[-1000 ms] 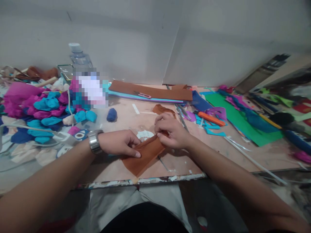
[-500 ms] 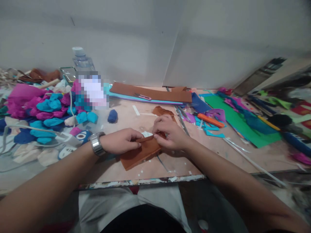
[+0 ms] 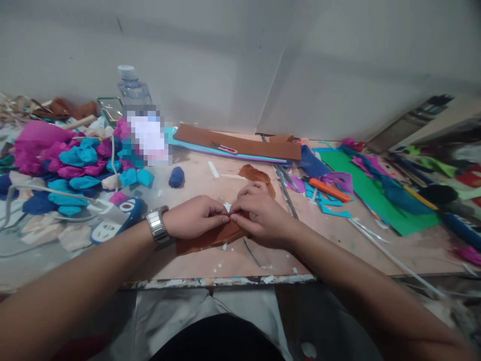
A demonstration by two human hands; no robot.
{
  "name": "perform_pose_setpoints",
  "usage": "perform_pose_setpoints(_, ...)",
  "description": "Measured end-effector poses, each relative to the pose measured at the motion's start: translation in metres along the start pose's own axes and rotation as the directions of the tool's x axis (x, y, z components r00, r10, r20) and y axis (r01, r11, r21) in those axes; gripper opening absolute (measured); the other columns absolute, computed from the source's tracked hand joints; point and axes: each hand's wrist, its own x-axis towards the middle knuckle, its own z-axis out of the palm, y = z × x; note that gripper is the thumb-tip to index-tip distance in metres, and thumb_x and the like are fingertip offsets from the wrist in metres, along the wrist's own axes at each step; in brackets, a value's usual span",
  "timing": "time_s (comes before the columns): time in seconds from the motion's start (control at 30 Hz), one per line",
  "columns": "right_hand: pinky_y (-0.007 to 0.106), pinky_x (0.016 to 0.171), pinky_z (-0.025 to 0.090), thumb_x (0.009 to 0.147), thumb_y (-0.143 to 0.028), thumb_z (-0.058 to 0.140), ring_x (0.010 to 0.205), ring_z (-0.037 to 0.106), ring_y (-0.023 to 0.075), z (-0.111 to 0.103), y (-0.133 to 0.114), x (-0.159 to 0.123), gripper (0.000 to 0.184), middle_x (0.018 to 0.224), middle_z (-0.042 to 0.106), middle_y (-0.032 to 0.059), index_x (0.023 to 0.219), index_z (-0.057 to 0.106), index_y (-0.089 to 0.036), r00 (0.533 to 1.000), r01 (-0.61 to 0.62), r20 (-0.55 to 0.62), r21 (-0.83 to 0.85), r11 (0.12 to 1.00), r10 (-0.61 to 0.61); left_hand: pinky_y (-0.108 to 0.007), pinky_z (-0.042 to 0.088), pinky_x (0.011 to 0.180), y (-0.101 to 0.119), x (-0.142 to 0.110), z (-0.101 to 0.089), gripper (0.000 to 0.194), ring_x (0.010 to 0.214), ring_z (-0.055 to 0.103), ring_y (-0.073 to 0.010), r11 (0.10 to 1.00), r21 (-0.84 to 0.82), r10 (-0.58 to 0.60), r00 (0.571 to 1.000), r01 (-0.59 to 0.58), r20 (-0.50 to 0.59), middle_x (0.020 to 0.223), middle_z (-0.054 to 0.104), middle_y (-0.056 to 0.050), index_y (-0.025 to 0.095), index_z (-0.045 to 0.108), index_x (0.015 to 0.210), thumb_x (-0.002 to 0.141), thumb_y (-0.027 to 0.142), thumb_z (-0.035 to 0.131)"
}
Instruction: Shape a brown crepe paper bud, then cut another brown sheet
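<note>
A strip of thin brown material, cloth or crepe paper, lies low over the near part of the table. On its far edge my left hand pinches with thumb and fingers; a metal watch is on that wrist. My right hand grips the same edge, its fingertips meeting the left thumb. The fingers hide most of that edge. Just past the right hand rests a crumpled brown piece. A small dark blue bundle sits beyond the left hand.
Pink and blue crumpled pieces and a power strip crowd the left. Behind stand a bottle and a stack topped with brown sheet. At right lie an orange cutter and green sheet. The table's front edge is rough.
My right hand has slid left along the brown strip's edge until its fingertips meet my left thumb. The strip now lies lower and flatter. The whole view has shifted slightly.
</note>
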Motion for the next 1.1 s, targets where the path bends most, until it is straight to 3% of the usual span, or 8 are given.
perform_pose_setpoints(0.23,0.047,0.106,0.032,0.099,-0.022,0.064,0.092,0.062,0.0206,0.002,0.001,-0.001,0.014,0.083,0.073,0.0017,0.086,0.07,-0.021,1.0,-0.002,0.002,-0.023,1.0,0.002,-0.025,0.035,0.062,0.006,-0.002,0.001,0.043,0.065,0.053,-0.0128,0.995,0.1,0.034,0.998,-0.029,-0.052,0.07,0.065,-0.001,0.015,0.07,0.082,0.104,0.047,0.052)
perform_pose_setpoints(0.43,0.046,0.107,0.032,0.098,-0.022,0.065,0.091,0.062,0.0202,0.001,0.0,-0.002,0.012,0.084,0.073,0.0016,0.087,0.07,-0.021,1.0,0.019,0.008,-0.018,1.0,-0.019,-0.024,0.035,0.064,0.008,-0.003,0.001,0.028,0.065,0.053,-0.0119,0.983,0.17,0.076,0.994,-0.063,-0.074,0.07,0.065,0.001,0.015,0.07,0.08,0.099,0.028,0.053)
perform_pose_setpoints(0.6,0.046,0.106,0.033,0.098,-0.022,0.065,0.09,0.063,0.0202,0.002,-0.002,-0.001,0.013,0.083,0.073,0.0017,0.086,0.07,-0.021,1.0,0.017,0.0,-0.002,1.0,-0.017,-0.026,0.031,0.06,0.005,-0.003,0.002,0.043,0.061,0.047,-0.0112,0.981,0.187,0.057,0.997,-0.046,-0.055,0.063,0.057,0.002,0.015,0.065,0.074,0.103,0.044,0.051)
perform_pose_setpoints(0.93,0.046,0.106,0.034,0.097,-0.021,0.065,0.091,0.063,0.0203,0.003,0.001,-0.002,0.012,0.083,0.074,0.001,0.085,0.069,-0.022,1.0,0.024,-0.009,-0.011,1.0,-0.024,-0.026,0.029,0.061,0.011,-0.002,0.004,0.027,0.061,0.044,-0.0107,0.987,0.162,0.027,0.998,-0.016,-0.063,0.062,0.052,0.003,0.016,0.059,0.07,0.095,0.023,0.052)
perform_pose_setpoints(1.1,0.047,0.108,0.034,0.098,-0.024,0.066,0.095,0.064,0.0213,0.003,0.005,-0.002,0.007,0.09,0.076,0.0019,0.093,0.072,-0.023,1.0,0.013,-0.005,-0.016,1.0,-0.013,-0.026,0.031,0.062,0.009,-0.001,0.004,0.033,0.062,0.044,-0.0117,0.994,0.111,0.011,0.997,-0.003,-0.07,0.065,0.053,0.003,0.016,0.058,0.073,0.101,0.033,0.05)
